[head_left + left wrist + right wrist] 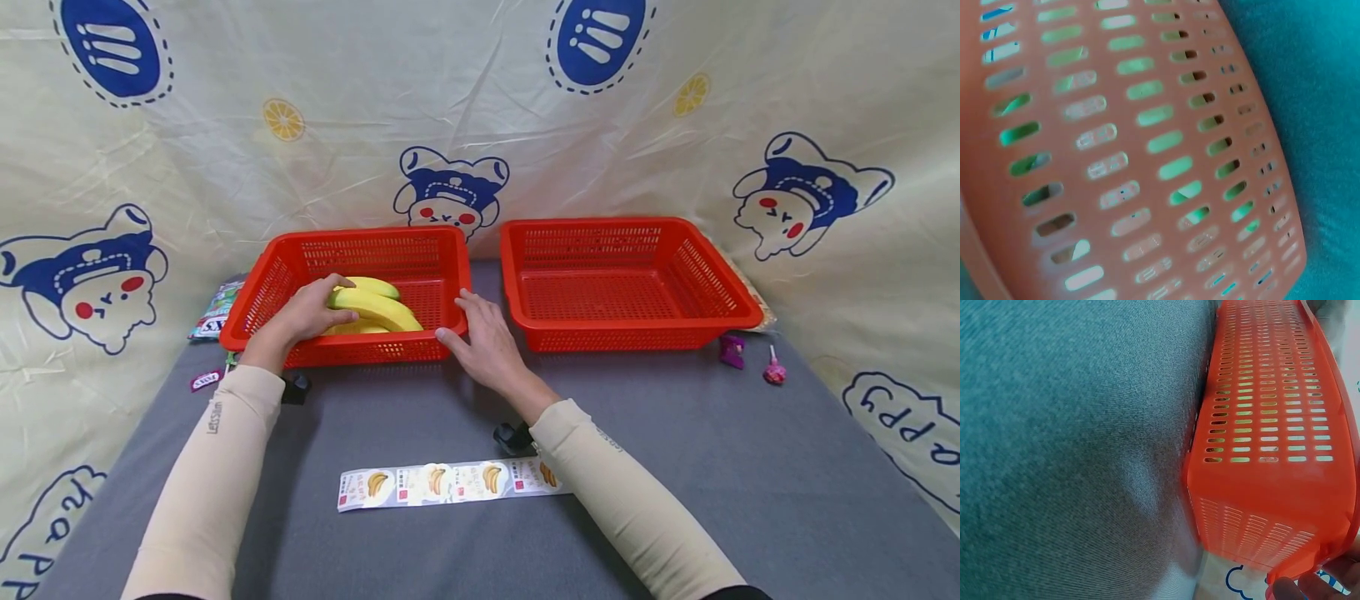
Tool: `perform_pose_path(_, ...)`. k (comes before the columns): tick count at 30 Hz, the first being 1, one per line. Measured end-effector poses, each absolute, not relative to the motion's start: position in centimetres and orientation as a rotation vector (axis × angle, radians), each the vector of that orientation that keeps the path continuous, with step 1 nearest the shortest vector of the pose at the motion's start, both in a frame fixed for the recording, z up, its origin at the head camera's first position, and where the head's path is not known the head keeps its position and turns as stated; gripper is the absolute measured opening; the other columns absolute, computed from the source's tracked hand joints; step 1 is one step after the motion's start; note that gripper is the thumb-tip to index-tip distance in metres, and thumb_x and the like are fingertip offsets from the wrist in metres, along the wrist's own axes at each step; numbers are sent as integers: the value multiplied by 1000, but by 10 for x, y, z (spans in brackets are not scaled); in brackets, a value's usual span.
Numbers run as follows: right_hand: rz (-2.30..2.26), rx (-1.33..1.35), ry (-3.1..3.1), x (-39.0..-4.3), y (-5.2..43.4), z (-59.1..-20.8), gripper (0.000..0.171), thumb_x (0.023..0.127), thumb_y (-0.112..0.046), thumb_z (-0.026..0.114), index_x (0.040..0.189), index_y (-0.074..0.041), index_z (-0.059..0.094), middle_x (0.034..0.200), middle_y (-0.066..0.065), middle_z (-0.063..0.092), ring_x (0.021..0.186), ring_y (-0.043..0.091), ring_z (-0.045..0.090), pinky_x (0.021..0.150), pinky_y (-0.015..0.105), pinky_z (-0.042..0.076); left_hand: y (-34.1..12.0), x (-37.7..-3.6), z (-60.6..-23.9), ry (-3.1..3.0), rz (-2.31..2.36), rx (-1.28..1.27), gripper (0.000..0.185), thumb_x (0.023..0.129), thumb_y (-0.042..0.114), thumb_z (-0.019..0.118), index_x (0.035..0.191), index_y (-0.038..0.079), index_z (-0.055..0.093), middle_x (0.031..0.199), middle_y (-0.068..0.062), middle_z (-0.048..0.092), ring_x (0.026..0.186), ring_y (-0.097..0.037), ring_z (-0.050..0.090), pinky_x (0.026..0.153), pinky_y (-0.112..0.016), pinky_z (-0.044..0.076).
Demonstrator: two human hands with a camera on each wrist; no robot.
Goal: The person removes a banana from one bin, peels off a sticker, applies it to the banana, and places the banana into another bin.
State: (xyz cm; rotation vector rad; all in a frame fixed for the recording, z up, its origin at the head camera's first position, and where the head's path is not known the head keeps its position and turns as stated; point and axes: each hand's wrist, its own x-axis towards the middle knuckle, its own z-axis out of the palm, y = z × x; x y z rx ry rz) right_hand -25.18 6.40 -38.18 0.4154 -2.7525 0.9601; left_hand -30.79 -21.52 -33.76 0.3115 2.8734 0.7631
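Nearest the wearer, at six o'clock on the grey desk (675,450), lies a strip of banana stickers (450,482), flat and just left of the right forearm's sleeve (622,500). Beyond it, toward twelve o'clock, the right hand (487,337) rests with straight, spread fingers against the front right corner of the left red basket (375,242); the right wrist view shows a fingertip (1285,590) touching the basket's rim at that corner. At about eleven o'clock the left hand (307,312) reaches over the basket's front wall and curls its fingers and thumb round the bananas (375,307), a yellow bunch lying inside the left basket, toward its front. The left wrist view is filled by the basket's slotted wall, close up and blurred. At one o'clock stands a second red basket (630,337), just beside the first but apart from it. Off its front right corner, at two o'clock, a small purple object (732,350) and a pink lollipop (774,371) lie on the desk. At ten o'clock, left of the banana basket, a snack packet (213,310) lies at the desk's edge, with a small pink label (205,381) nearer in. Farthest back hangs a cream backdrop (480,108) printed with blue bears.
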Motion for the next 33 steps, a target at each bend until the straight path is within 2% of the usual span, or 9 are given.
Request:
perform_pose_path(7,951,442,-2770,-253,66,-379,69,85,-41,65,142,-13,39,153,2,32,136,24,35,109,45,35,-215,-299,-333,3001,883,287,53,87,27,66,132,7,45,122,-17,48,109,-31,42,96,-49,38)
perform_pose_path(17,939,464,-2811,-255,71,-374,70,84,-41,66,143,-15,39,153,2,33,137,23,34,109,45,35,-214,-259,-313,3175,1236,196,57,88,33,63,136,11,43,130,-13,46,117,-30,38,94,-48,39)
perform_pose_path(22,921,482,-2845,-255,73,-372,70,84,-41,65,143,-14,39,154,3,32,137,24,34,108,45,37,-207,-227,-313,3233,1459,170,55,88,31,63,135,10,44,129,-11,48,115,-23,41,90,-39,41)
perform_pose_path(28,898,500,-2869,-256,75,-366,71,83,-39,67,143,-14,39,153,2,33,136,25,35,105,43,41,-201,-191,-329,3275,1597,195,54,84,21,68,133,10,47,127,-10,52,109,-12,42,82,-15,39)
perform_pose_path(30,898,496,-2878,-256,75,-365,70,83,-39,67,143,-15,39,153,1,33,135,24,36,104,42,42,-198,-182,-338,3270,1620,214,54,84,19,68,133,11,49,126,-10,53,106,-9,41,81,-13,37)
perform_pose_path(33,897,499,-2901,-256,76,-362,69,84,-39,66,144,-16,39,154,1,32,135,23,36,104,41,42,-194,-169,-350,3243,1624,218,53,83,17,69,133,13,51,123,-11,54,102,-7,39,81,-20,36)
